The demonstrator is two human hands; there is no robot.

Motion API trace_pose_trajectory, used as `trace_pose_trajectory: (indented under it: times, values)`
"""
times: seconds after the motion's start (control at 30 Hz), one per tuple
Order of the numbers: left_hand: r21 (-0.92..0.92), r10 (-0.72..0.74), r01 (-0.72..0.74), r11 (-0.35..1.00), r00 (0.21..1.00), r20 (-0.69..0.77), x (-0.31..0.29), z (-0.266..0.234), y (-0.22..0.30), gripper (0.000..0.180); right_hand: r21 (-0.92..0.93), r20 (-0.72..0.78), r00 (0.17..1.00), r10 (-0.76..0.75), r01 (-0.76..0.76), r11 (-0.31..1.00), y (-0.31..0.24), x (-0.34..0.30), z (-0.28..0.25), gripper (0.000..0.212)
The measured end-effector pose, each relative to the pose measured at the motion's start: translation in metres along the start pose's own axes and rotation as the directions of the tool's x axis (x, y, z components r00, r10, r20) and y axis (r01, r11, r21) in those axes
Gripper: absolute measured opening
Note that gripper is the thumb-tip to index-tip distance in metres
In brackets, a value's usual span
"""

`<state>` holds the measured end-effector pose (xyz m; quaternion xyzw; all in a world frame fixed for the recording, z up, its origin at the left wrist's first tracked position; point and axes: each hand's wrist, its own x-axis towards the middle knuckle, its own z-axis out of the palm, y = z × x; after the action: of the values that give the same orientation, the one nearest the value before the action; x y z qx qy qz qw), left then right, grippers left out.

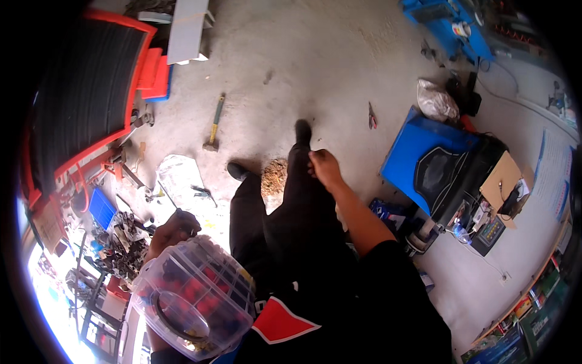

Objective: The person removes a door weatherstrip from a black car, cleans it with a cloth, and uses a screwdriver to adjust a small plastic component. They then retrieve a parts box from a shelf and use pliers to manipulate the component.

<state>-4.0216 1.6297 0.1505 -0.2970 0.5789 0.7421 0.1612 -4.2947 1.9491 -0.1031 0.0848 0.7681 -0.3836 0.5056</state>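
A clear plastic organizer box (pixel 236 285) with divided compartments rests on my left forearm, against my body. Red and dark small pieces show through its lid, and a round ring-shaped item (pixel 176 318) is at its near end. Just past the box's far edge, my left hand (pixel 168 233) is closed, with something small and dark (pixel 190 222) at its fingertips that I cannot make out. My right hand (pixel 325 168) is held in front of my right leg, its fingers curled together. Whatever may be inside those fingers is too small or hidden to tell.
On the concrete floor ahead lie a hammer (pixel 216 124) and red-handled pliers (pixel 371 116). A pile of brown shavings (pixel 274 178) sits between my feet. At the right stands a blue cabinet (pixel 407 151); at the left, a red-framed black panel (pixel 85 85) and cluttered metal parts (pixel 124 242).
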Motion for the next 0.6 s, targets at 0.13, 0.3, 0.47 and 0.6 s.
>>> trace_pose_trajectory:
  times: [0.13,0.3,0.47,0.6]
  values:
    - [0.112,-0.337,0.328,0.938,0.938,0.077,0.108,0.057,0.031,0.014,0.011,-0.17,0.958,0.232,-0.234,0.972,0.115,0.105,-0.118,0.027]
    - [0.349,-0.514,0.412,0.841,0.811,0.279,0.286,0.14,-0.008,0.013,-0.476,-0.352,0.93,0.1,-0.27,0.837,0.243,0.299,-0.247,0.035]
    - [0.349,-0.53,0.4,0.847,0.686,0.498,0.437,0.206,-0.065,0.024,-0.463,-0.451,0.891,0.051,-0.283,0.84,0.284,0.468,-0.342,0.034]
    - [0.428,-0.594,0.415,0.803,0.616,0.517,0.521,0.238,-0.083,0.027,-0.472,-0.496,0.861,0.111,-0.374,0.798,0.285,0.558,-0.388,0.036]
